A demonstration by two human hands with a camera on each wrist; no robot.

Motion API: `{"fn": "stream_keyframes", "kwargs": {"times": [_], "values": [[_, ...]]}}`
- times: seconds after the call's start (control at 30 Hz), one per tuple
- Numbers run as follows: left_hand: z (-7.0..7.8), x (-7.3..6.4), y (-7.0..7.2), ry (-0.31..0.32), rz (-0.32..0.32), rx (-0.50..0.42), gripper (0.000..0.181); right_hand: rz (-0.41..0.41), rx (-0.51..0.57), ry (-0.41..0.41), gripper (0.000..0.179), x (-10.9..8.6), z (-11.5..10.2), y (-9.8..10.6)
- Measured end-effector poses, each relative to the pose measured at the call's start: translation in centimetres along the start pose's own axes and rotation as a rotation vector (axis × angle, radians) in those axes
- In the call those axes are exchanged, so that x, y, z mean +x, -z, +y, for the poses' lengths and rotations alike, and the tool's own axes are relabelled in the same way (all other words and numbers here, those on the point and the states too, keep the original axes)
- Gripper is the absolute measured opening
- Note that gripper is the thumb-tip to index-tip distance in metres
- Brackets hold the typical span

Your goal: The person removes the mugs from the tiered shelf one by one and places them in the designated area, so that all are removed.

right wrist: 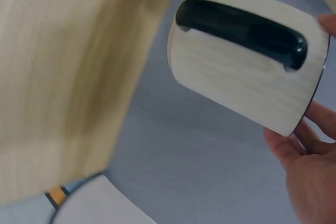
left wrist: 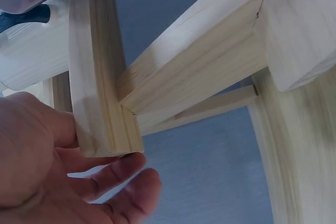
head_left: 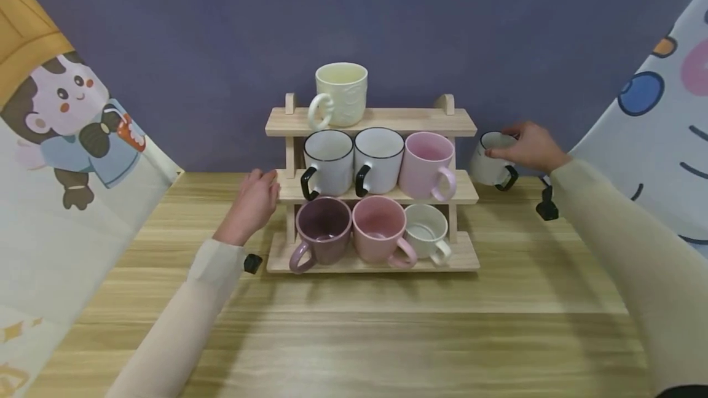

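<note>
At the right, my right hand (head_left: 528,147) pinches a white mug (right wrist: 236,77) by its dark rim, fingers and thumb on opposite sides. Its black handle (right wrist: 241,32) points away from the palm, and the mug is beside the wooden rack, near the back of the table. My left hand (head_left: 254,201) grips the left end of the rack's middle shelf (left wrist: 102,77), fingers curled at the board's end. That shelf carries two white mugs with black handles, a left one (head_left: 329,164) and a middle one (head_left: 380,161), and a pink mug (head_left: 423,167).
A cream mug (head_left: 343,94) stands on the top shelf (head_left: 409,120), left of its middle. On the bottom shelf are a purple mug (head_left: 326,232), a rose mug (head_left: 378,229) and a small white cup (head_left: 424,232). A dark blue backdrop (head_left: 221,48) rises behind the wooden table (head_left: 359,336).
</note>
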State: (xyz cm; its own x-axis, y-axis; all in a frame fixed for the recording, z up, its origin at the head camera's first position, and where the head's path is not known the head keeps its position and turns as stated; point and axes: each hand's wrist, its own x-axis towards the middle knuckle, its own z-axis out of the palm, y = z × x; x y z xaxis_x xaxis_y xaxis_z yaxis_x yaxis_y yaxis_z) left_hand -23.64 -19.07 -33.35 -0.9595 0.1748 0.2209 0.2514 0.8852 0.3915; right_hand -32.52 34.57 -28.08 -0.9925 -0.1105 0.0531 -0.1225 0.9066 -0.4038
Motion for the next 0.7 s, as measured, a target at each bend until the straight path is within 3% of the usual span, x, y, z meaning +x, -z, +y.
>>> {"fn": "stream_keyframes", "kwargs": {"times": [0.27,0.5,0.7], "values": [[0.1,0.1,-0.3,-0.053,0.051,-0.022,0.041,0.005,0.067,-0.002,0.089,0.3,1.6,-3.5],[0.2,-0.1,-0.3,-0.016,0.019,-0.05,0.043,0.046,0.108,-0.044,0.09,1.0,2.9,-6.3],[0.0,-0.3,-0.4,-0.013,0.027,-0.053,0.043,0.043,0.076,-0.05,0.088,1.4,3.1,-7.1]]}}
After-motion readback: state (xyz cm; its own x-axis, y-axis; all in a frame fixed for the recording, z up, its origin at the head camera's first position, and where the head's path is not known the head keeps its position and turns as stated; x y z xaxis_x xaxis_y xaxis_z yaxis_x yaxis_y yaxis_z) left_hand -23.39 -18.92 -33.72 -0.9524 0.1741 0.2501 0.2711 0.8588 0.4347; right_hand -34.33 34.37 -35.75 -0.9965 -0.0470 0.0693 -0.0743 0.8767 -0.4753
